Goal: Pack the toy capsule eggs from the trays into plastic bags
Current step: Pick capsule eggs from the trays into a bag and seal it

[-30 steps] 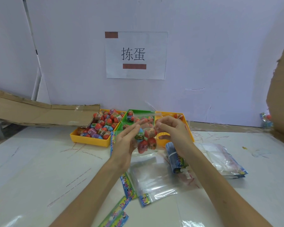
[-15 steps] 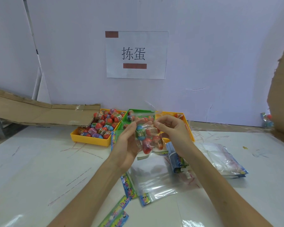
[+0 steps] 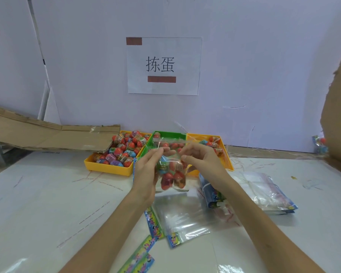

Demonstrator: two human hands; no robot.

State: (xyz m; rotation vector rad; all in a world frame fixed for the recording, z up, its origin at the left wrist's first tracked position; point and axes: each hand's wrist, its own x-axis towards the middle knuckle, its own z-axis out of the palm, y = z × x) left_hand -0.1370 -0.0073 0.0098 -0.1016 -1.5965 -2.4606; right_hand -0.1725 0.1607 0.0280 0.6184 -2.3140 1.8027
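- The yellow tray [image 3: 108, 168] at far left is heaped with capsule eggs [image 3: 124, 152].
- The left hand [image 3: 146, 171] curls round the side of the filled bag. If that hold slackens while the mouth is unsealed, the eggs could tumble onto the table [image 3: 47, 194].
- The plastic bag [image 3: 172, 177] hangs between both hands, in front of the green tray [image 3: 161, 134]. It is clear film with red and blue eggs bunched low. Its seal is possibly still open; glare hides it.
- The right hand [image 3: 202, 160] pinches the bag's upper part; an uneven press would leave a gap.
- Spare bags [image 3: 264, 192] lie stacked at right.
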